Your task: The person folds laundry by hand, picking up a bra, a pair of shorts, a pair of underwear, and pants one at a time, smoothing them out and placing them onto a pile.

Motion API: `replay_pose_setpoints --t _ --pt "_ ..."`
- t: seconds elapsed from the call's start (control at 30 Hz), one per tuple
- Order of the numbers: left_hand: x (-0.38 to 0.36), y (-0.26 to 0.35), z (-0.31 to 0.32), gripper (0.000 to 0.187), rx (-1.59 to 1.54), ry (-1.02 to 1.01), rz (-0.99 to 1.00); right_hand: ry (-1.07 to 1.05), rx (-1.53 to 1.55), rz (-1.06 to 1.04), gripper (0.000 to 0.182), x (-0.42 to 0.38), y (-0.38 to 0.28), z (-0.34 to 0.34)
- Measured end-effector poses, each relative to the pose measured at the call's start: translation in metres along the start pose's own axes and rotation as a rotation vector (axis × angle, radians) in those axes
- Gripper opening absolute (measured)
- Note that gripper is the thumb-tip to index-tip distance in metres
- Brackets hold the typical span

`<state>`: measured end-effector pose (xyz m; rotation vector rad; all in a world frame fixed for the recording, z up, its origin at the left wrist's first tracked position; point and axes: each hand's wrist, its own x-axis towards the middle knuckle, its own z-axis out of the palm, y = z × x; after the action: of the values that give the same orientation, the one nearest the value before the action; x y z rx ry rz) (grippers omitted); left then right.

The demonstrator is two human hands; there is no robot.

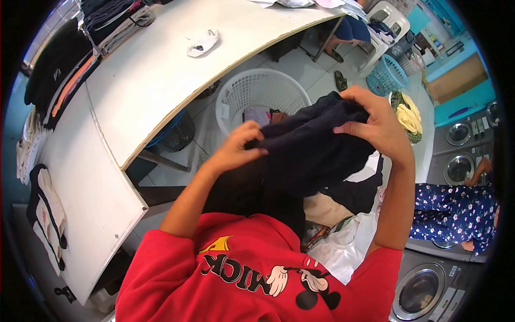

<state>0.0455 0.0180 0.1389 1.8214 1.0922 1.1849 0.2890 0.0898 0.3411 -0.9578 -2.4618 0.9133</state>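
Observation:
A dark navy garment (314,150) is stretched between my two hands, above my lap. My left hand (236,147) is closed at its left end, thumb and fingers pinching the cloth, slightly blurred. At the upper right corner, my right hand (378,123) grips the fabric between thumb and fingers. Just beyond the garment stands a white laundry basket (233,88) on the floor, with a few folded-looking clothes (257,115) at its bottom. Below my right forearm lies a heap with a beige cloth (328,210) and a white garment (343,247).
A white table (155,75) curves along the left, bearing stacked dark clothes (61,64) and a small white cloth (204,43). A blue basket (386,75) and white chair (389,19) stand at the back right. A person in a floral dress (450,214) is near the washing machines (418,290).

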Motion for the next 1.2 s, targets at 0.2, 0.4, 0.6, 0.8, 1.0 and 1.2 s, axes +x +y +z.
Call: replay_pose_setpoints --t 0.2,0.4,0.6,0.8,1.0,1.2 --pt "-0.007 0.066 -0.06 0.037 0.327 0.349 0.021 0.122 -0.052 -0.017 0.045 -0.019 0.054 0.022" --pt "-0.07 0.06 -0.037 0.031 0.702 -0.165 0.092 0.111 -0.338 -0.286 0.039 -0.085 0.108 0.112" --pt "-0.134 0.026 0.017 0.033 0.515 -0.372 -0.105 -0.097 -0.356 -0.123 0.015 -0.148 0.142 0.172" --pt "-0.08 0.049 -0.002 0.048 0.185 -0.612 -0.496 0.231 -0.214 -0.063 0.016 -0.092 0.11 0.168" --pt "-0.038 0.033 0.043 0.046 0.435 -0.167 -0.199 0.045 -0.362 0.03 0.052 -0.063 0.104 0.23" --pt "-0.095 0.0 0.062 0.064 0.819 -0.238 -0.386 -0.118 -0.447 0.194 0.071 -0.094 0.102 0.254"
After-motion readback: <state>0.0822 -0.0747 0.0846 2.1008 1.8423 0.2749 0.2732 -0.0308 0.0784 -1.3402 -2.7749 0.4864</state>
